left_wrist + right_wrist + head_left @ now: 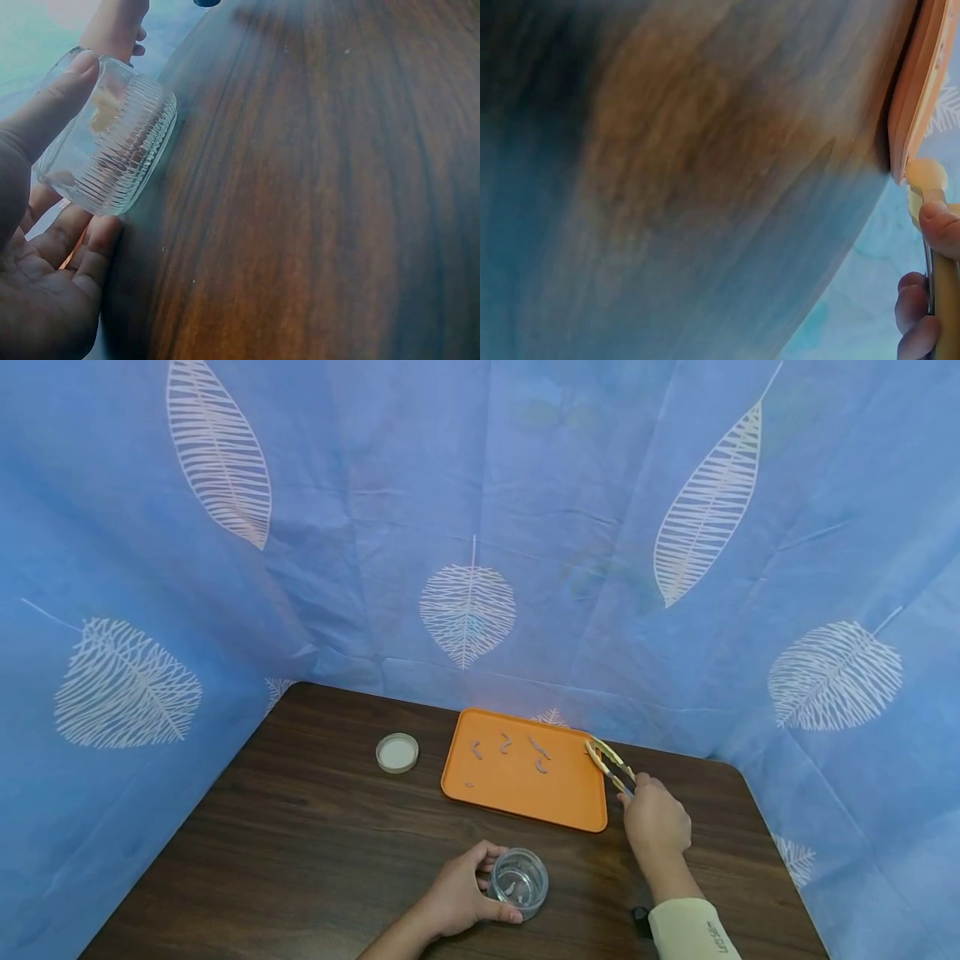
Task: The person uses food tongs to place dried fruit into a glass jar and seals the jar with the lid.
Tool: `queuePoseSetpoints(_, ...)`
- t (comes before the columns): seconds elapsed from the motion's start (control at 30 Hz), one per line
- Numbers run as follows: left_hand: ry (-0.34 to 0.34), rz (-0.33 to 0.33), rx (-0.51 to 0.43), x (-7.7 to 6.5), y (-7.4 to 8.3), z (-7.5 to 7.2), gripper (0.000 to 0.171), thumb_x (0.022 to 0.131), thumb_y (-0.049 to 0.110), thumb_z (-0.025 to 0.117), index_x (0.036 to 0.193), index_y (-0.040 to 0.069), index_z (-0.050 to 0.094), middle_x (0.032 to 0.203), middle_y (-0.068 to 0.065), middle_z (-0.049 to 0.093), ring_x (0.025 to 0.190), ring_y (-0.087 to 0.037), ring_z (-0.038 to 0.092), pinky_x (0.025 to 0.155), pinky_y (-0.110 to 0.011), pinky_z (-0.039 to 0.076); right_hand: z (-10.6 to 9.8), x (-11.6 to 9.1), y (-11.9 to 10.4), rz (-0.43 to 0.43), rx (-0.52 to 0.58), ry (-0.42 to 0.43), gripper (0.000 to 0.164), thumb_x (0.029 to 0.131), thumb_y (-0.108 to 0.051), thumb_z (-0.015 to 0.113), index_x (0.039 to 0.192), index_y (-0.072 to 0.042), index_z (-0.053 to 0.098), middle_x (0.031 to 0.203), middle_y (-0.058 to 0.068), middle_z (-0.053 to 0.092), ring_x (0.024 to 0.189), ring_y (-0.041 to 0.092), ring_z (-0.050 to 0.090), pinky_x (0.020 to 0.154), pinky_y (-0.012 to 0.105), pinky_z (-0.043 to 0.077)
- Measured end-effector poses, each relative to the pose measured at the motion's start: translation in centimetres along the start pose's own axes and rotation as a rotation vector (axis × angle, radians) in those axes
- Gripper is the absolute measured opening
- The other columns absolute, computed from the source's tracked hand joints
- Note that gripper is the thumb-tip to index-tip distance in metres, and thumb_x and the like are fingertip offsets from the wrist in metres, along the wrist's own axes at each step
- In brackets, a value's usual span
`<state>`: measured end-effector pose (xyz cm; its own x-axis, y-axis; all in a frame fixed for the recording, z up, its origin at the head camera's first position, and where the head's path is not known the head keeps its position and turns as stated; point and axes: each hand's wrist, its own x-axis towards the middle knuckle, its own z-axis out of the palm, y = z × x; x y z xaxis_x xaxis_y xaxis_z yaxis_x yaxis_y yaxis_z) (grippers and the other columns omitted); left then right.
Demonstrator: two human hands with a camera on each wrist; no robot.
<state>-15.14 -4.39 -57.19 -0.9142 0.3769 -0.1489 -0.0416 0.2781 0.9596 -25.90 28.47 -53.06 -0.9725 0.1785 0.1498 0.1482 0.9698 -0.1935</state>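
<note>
My left hand (461, 893) grips a small clear glass jar (543, 872) near the front of the table, thumb on one side and fingers on the other. A few pale small pieces (510, 888) lie in the bottom of the jar. In the left wrist view the jar's ribbed wall (127, 150) shows. My right hand (657, 818) holds tongs (617, 759) with yellowish arms standing apart. Their tips are over the back right corner of the orange tray (525, 793). Several small grey curved pieces (542, 766) lie spread on the tray.
A round pale lid (397, 753) lies left of the tray on the dark wooden table (300, 827). Blue cloth (375, 568) with white leaf prints hangs behind and at both sides. A small black object (641, 920) is by the right sleeve.
</note>
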Motion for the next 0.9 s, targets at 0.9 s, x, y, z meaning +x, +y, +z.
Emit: queuePoseSetpoints(0.9, 0.008, 0.000, 0.011, 0.1, 0.1, 0.1, 0.071, 0.073, 0.022, 0.103, 0.134, 0.023, 0.066, 0.125, -0.002, 0.070, 0.107, -0.014, 0.063, 0.088, -0.024, 0.057, -1.2, 0.8, -1.0, 0.066, -0.025, -0.133, 0.053, 0.101, -0.037, 0.079, 0.126, 0.007, 0.064, 0.101, 0.022, 0.071, 0.071, 0.034, 0.067, 0.059, 0.051, 0.058)
